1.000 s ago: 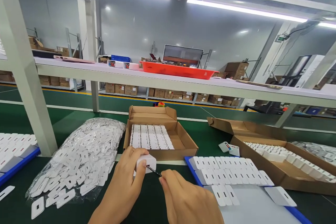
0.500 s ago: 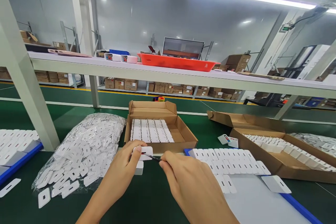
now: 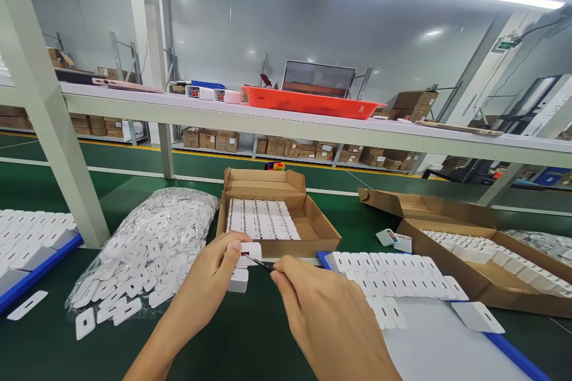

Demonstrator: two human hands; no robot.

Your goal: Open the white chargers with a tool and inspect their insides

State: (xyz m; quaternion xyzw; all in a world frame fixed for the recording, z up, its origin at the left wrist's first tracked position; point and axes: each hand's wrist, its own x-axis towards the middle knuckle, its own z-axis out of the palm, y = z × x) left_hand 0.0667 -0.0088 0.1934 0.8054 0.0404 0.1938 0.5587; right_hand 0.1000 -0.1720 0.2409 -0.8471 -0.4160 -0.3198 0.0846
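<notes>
My left hand (image 3: pixel 208 283) is closed on a small white plastic housing (image 3: pixel 254 250) with a slot in its face, gripping it by its left end. In my right hand (image 3: pixel 333 309) are thin dark tweezers (image 3: pixel 263 264), held between thumb and fingers. Their tip meets the slot, where a bit of red shows. Just below the held housing, another white block (image 3: pixel 238 281) rests on the green bench. To the left, a clear plastic bag (image 3: pixel 165 232) spills flat white slotted covers, a few lying loose (image 3: pixel 85 324).
A cardboard box (image 3: pixel 319 220) with rows of white parts stands ahead. Right of my hands lies a blue-edged tray (image 3: pixel 429 339) with rows of white housings (image 3: pixel 388 274), beside another open box (image 3: pixel 509 300). A shelf with a red tray (image 3: pixel 308 102) crosses above; its post (image 3: pixel 58 113) rises at left.
The view has shifted slightly, so the scene sits a little further right. Both hands keep their holds, the tweezers' tip staying at the slot, where red now shows more clearly.
</notes>
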